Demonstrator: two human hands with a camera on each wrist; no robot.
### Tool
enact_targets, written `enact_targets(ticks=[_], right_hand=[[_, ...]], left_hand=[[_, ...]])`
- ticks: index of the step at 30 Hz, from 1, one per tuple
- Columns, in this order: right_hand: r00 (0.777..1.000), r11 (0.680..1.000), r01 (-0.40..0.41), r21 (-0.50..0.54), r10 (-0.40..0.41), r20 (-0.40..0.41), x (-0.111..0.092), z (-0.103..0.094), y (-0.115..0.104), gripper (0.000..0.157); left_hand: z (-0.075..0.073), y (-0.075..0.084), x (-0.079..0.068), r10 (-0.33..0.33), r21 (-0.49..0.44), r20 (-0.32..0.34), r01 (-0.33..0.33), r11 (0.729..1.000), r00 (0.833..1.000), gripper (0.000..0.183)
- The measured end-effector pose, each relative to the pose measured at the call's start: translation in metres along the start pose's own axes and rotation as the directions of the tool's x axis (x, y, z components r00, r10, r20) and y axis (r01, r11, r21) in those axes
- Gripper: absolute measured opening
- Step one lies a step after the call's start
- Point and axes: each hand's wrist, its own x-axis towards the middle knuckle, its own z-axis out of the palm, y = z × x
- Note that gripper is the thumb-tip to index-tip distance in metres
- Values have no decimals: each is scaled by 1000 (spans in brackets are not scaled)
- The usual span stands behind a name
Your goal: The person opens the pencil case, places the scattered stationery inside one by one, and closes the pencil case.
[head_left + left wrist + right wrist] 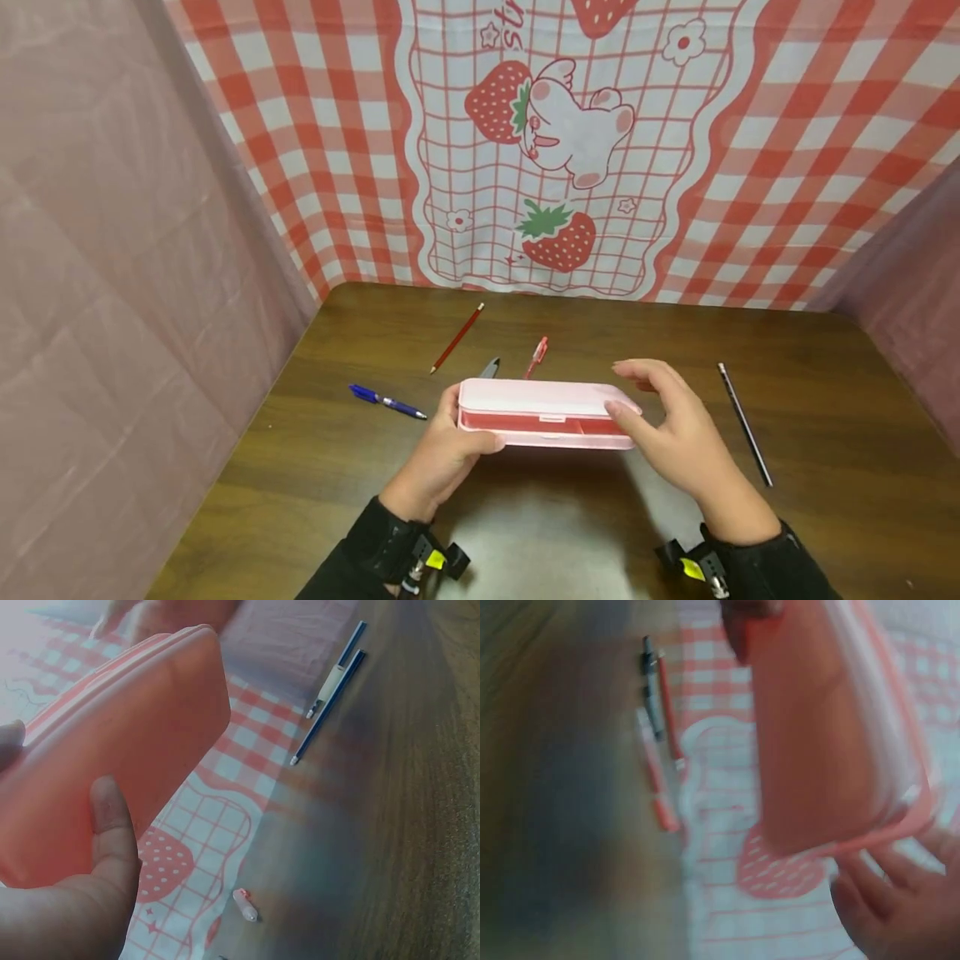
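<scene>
A pale pink pencil case (pixel 551 397) is held up over the table with its lid partly raised, showing a red inside with a divider. My left hand (pixel 450 462) grips the case's left end, thumb along the front edge; in the left wrist view, that thumb (pixel 112 817) presses the case's smooth underside (pixel 161 727). At the other end is my right hand (pixel 686 437), its fingers spread apart and the thumb right at the lid's corner. In the blurred right wrist view, its fingers (pixel 881 881) are by the case's end.
On the brown table (pixel 337 475) lie a blue pen (pixel 386 402), a red pencil (pixel 457 337), a partly hidden grey pen (pixel 491 367) and a red pen (pixel 537 357). A dark pencil (pixel 745 425) lies at right. A checked strawberry cloth (pixel 360 167) hangs behind.
</scene>
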Motion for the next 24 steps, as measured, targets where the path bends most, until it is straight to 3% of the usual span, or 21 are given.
enact_targets(ticks=[3,6,9,13,19,24], right_hand=[[994,973,1,232,-27,109,0,1,17,45],[982,908,-13,419,-67,176,-1,4,30,48],[972,842,-66,535,-66,225,-4,7,41,49],[958,779,-150,609,-38,284,-8,14,54,46],[951,737,-171,654,-51,306,-14,23,66,40],[952,734,-129,666,-95,290,-19,25,70,38]], left_hand=[[0,1,-1,-2,9,6,2,1000,1000,87],[0,2,-2,-2,9,15,2,1000,1000,87],[-1,2,-2,-4,13,22,4,1000,1000,87],[-4,0,-4,-6,33,20,5,999,1000,89],[-12,-5,-3,-7,94,18,5,996,1000,92],[-19,-4,-2,-27,221,37,18,975,999,94]])
